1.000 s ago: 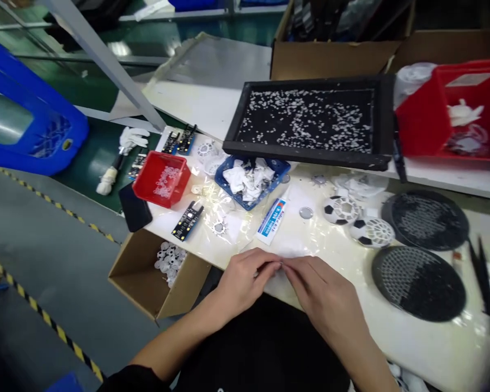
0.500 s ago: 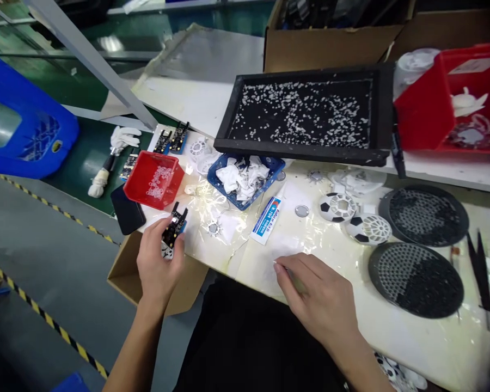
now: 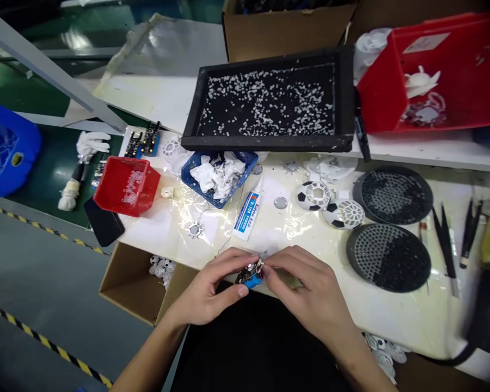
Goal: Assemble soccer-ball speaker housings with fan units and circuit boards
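In front of my body, at the table's near edge, my left hand [image 3: 212, 286] grips a small circuit board [image 3: 243, 275] with a blue component [image 3: 253, 281] on its underside. Thumb and fingers clasp it from the left. My right hand [image 3: 308, 277] meets it from the right, its thumb and index finger pinched on a small white part [image 3: 260, 264] at the board's end. The fingertips partly cover this spot, and whether the white part is fixed to the board I cannot tell. Beyond the hands lies a white and blue glue tube [image 3: 247, 214].
A red bin [image 3: 151, 191] of small clear rings and a blue tray [image 3: 251, 159] of white pieces stand behind. Farther back is a black tray [image 3: 269, 142] with white bits. Football-patterned shells [image 3: 343, 213], dark round dishes [image 3: 387, 258] and tweezers [image 3: 444, 242] lie right.
My left hand has brought the circuit board rightward from near the red bin. My right hand has moved to it, and both hands now meet. The view has shifted right.
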Demonstrator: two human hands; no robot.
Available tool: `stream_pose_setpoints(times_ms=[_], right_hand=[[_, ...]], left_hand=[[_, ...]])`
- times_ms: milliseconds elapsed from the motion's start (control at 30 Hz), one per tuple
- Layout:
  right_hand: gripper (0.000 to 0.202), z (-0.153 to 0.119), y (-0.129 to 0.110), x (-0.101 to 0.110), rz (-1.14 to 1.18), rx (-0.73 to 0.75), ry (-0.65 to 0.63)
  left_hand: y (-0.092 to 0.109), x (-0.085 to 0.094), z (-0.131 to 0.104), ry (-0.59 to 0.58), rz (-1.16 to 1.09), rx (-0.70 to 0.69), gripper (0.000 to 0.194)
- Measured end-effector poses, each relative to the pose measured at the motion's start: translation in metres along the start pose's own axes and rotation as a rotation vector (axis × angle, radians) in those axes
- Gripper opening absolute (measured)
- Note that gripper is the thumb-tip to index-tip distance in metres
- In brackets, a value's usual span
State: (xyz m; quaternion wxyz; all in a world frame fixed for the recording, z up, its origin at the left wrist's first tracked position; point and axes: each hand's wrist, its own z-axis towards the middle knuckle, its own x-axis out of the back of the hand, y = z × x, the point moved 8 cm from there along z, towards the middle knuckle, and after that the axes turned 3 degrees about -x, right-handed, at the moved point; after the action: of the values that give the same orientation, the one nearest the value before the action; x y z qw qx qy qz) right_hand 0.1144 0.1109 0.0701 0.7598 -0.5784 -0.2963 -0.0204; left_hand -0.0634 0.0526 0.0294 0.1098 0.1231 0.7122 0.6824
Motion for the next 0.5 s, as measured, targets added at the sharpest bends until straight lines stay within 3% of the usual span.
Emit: stream_pose_setpoints(times_ms=[500], right_hand=[[0.015,-0.004,0.0,0.006,0.016,0.055,-0.098]], left_hand=[[0.011,0.001,0.005,-0.097,0.141,0.016,0.06]])
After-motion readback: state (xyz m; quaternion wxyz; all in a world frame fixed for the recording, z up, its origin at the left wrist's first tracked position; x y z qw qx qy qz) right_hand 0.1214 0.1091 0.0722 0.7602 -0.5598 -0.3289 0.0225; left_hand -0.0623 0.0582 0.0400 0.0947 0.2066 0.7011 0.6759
